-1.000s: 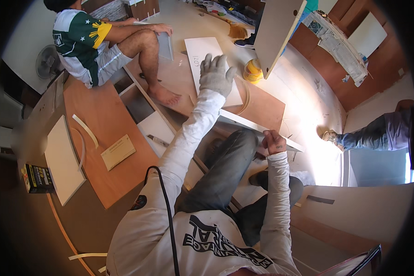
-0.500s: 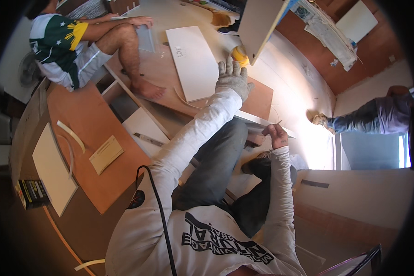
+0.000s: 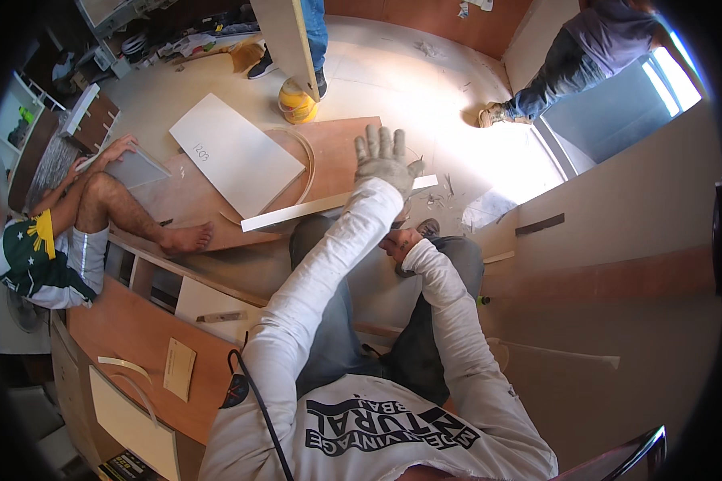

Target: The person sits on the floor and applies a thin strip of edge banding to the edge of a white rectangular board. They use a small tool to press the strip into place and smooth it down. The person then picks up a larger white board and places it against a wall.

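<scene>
My left hand (image 3: 387, 164), in a grey work glove, is stretched out with its fingers apart, over a narrow white board (image 3: 285, 214). Whether the palm presses on this board I cannot tell. Bare and curled, my right hand (image 3: 399, 244) is closer to me, just below the left wrist and above my knees. Its fingers are closed and partly hidden, so what they hold, if anything, does not show. Beyond the narrow board lies a white panel (image 3: 237, 152) with handwriting on it, beside a curled pale edging strip (image 3: 306, 164).
At left a seated co-worker (image 3: 52, 240) holds a pale panel (image 3: 139, 167). Another person (image 3: 565, 68) stands at right. A yellow bucket (image 3: 298, 103) stands beside an upright board (image 3: 287, 40). A utility knife (image 3: 221, 317) lies left of my legs. Shavings (image 3: 449, 188) litter the floor.
My view has swung, so the surroundings sit differently. My right hand has drawn in toward my left wrist from farther right. My left hand stays spread at the narrow board.
</scene>
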`<state>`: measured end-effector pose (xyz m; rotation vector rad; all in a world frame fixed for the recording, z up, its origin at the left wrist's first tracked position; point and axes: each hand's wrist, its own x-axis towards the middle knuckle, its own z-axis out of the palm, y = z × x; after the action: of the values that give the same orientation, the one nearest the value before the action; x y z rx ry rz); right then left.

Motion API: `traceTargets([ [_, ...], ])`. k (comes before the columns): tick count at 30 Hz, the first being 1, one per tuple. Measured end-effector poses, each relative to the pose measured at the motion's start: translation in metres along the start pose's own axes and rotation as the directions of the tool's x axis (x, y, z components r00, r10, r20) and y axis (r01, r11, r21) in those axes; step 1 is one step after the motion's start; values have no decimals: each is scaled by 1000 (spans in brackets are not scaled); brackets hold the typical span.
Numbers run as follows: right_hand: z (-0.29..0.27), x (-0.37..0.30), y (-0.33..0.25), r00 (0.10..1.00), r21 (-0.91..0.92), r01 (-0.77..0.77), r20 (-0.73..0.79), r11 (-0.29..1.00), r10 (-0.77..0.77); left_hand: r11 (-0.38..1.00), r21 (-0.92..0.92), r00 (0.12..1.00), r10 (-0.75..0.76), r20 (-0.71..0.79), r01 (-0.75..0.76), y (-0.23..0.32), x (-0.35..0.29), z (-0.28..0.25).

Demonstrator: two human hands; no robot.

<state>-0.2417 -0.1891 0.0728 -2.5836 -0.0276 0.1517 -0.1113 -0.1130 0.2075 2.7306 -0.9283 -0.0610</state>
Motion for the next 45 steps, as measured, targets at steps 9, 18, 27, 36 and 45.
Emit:
traceTargets([
  [9,6,24,47,943,-335,-169,219,927,251,949,131,953,269,136,-287,-2,5,31],
  [18,-23,65,55,798,736,-108,-337,669,500,816,-545,666,-516,-538,192,-230,-179,21],
  [27,-39,127,104,866,794,-68,-254,604,431,305,-938,918,-394,36,168,-251,-109,52],
  [36,-73,166,82,876,641,-123,-288,758,386,77,-997,898,-437,-49,-17,-330,-69,84],
  [45,-84,173,78,874,690,-212,-183,692,450,151,-988,869,-482,-112,-43,-307,-78,60],
])
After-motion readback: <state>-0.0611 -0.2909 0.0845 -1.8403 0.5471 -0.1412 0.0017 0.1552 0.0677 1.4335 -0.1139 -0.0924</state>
